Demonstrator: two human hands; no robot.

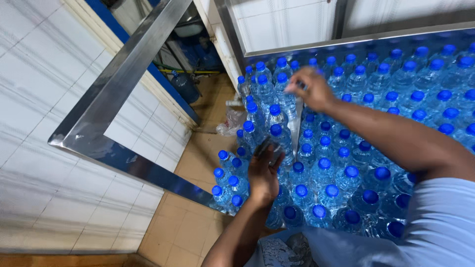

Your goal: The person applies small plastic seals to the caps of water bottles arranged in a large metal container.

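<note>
While the left hand [263,173] closes around something small and dark among the bottle necks at the near edge, the right hand [310,89] reaches farther in, fingers pinched at a blue cap. Water bottles [326,168] stand packed, touching, across the steel-framed worktop [114,94]. Looks like cap-by-cap checking or tightening; any following reach would need care not to topple neighbours. Right grip's hold blurred: cannot tell if it clasps anything. Worktop surface hidden under bottles; far rows cut off.
</note>
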